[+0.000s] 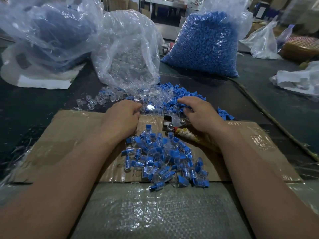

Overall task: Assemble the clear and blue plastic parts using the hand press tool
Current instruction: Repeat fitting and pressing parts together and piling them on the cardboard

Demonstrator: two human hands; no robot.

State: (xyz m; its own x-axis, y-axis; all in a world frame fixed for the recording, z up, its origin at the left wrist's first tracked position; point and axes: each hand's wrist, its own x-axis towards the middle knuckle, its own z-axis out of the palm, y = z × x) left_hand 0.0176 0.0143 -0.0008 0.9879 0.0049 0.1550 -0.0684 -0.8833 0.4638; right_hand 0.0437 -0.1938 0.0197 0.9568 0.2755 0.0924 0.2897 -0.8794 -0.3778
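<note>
The left hand (122,116) is curled into small clear plastic caps (110,99) at eleven o'clock, its grip not discernible; the right hand (198,112) is spread, relaxed, on small blue plastic plugs (166,88) at one o'clock.

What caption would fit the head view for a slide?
The left hand and right hand reach into loose clear parts and blue parts; the press tool lies on cardboard beside assembled pieces.

dark table (34,107) | flattened cardboard (77,135) | bag of blue parts (203,45) | bag of clear parts (127,57)
</note>
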